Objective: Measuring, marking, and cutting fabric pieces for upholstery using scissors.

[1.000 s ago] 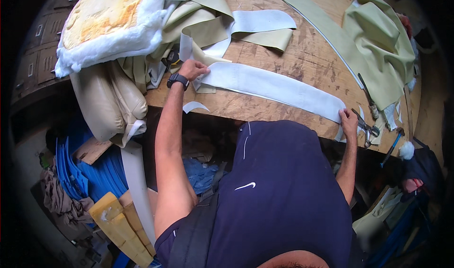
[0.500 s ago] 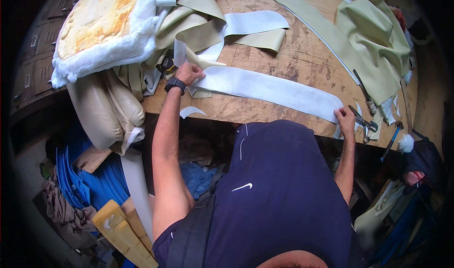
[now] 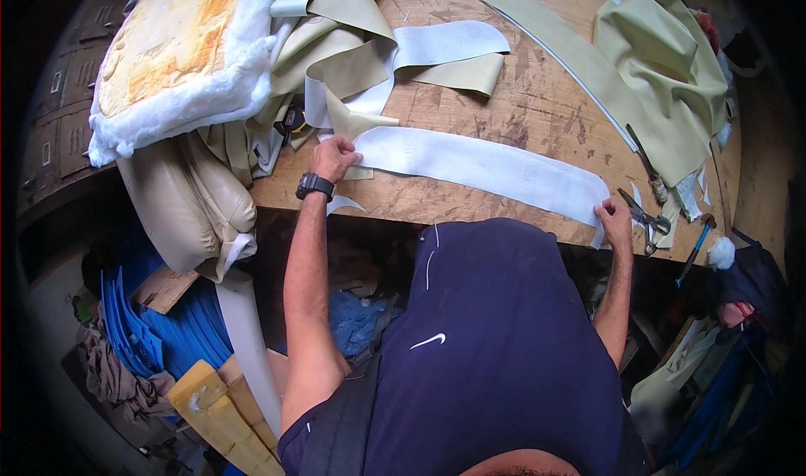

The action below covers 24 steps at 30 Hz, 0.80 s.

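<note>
I see a long white strip (image 3: 478, 164) of soft, leather-like sheet lying flat on the plywood desk (image 3: 537, 98), running along the desk's near edge. It is pale and matte, with smooth straight long edges, and it looks slightly bowed only because of the lens. My left hand (image 3: 334, 158) has its grip closed on the strip's left end, fingers curled over the material, a dark wristwatch (image 3: 315, 185) just behind it. My right hand (image 3: 615, 221) pinches the strip's right end, right at the desk's edge, so the strip stretches between the two hands. Beyond the strip's left end, olive-green and white offcuts (image 3: 361, 65) lie tangled on the desk, and past them sits a yellowed foam cushion (image 3: 180, 56) wrapped in white batting. Just right of the strip's right end lie scissors (image 3: 645, 220), and farther on a blue-handled tool (image 3: 695, 249) hangs over the desk's edge. Behind the strip, toward the desk's far right, a long olive band (image 3: 546, 52) runs toward a heap of olive cover material (image 3: 663, 65).
</note>
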### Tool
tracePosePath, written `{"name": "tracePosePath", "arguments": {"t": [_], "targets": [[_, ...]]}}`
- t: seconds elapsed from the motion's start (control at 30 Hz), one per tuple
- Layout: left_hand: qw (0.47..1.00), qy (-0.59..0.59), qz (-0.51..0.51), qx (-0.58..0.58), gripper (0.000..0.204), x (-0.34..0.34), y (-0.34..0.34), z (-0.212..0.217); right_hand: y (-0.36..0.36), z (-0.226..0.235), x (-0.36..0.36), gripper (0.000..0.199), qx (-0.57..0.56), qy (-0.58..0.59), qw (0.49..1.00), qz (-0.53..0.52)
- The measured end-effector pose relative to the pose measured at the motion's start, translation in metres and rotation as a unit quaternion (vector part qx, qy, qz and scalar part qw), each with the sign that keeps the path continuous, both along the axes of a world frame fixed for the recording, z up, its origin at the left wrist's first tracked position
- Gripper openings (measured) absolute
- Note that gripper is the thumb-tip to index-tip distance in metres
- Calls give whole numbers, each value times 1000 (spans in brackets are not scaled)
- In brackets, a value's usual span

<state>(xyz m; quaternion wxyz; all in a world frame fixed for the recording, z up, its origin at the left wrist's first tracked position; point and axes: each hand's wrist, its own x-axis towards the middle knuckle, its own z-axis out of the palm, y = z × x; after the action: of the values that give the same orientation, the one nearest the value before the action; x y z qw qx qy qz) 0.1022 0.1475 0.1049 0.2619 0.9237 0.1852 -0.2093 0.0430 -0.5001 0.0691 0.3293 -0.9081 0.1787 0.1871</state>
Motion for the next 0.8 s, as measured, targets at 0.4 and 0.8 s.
{"name": "tracePosePath", "arguments": {"t": [0.4, 0.8], "targets": [[995, -6, 92, -32, 30, -26, 7, -14, 2, 12, 10, 19, 10, 27, 998, 54], [987, -113, -14, 116, 34, -31, -5, -3, -1, -5, 0, 30, 132, -32, 988, 74]]}}
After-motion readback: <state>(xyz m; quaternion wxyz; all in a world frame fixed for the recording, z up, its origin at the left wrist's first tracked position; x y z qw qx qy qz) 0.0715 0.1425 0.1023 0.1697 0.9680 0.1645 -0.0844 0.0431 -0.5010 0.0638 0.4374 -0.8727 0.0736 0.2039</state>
